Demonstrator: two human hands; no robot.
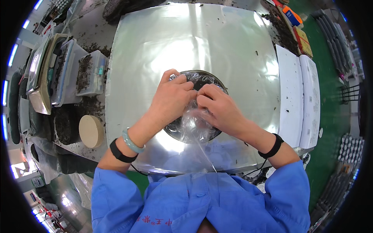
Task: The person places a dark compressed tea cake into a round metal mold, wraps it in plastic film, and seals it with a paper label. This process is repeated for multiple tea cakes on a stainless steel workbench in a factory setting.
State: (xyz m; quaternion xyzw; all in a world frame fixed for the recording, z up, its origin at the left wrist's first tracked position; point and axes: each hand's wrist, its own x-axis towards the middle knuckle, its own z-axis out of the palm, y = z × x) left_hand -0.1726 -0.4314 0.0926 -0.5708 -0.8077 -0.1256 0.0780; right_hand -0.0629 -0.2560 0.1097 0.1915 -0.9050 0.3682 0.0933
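Note:
Clear crinkled plastic film lies bunched over a dark round, rimmed thing on a shiny silver sheet. I cannot tell whether the round thing is a dish or a mould. My left hand bends its fingers over the left and upper side, fingertips pinched on the film near the middle. Close beside it, almost touching, my right hand pinches the film from the right. A thin strand or fold of film trails from the bunch toward my body. Both palms hide part of the round thing.
A pale round block stands left of the sheet, below a clear plastic box and larger bins. Dark crumbs lie scattered around. White paper and a white roll border the right. An orange-and-blue item sits far right.

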